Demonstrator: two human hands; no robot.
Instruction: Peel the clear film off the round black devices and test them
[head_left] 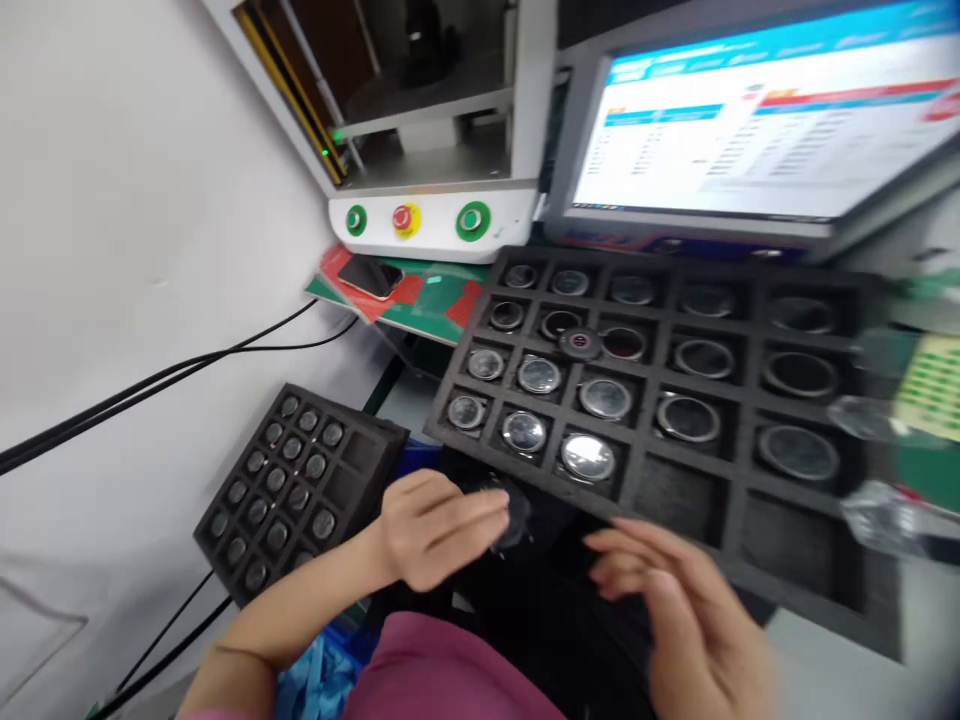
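My left hand point(444, 530) is closed, its fingers pinched on a dark round disc point(516, 515) that looks like a watch face; the disc is blurred and partly hidden by the fingertips. My right hand point(690, 620) is held with thumb and fingers apart, nothing visible in it, near the front edge of the large black foam tray point(679, 470). Round glass-faced discs point(605, 398) sit in most of that tray's compartments; two at the front right hold none. A small dark round piece with a reddish mark point(580, 343) lies across a divider.
A smaller foam tray point(349, 450) with several round pieces stands at left. Behind are a machine with push buttons point(405, 219), a phone point(370, 275) and a lit monitor point(750, 130). Crumpled clear plastic point(881, 515) lies at right. Black cables point(187, 360) cross the left side.
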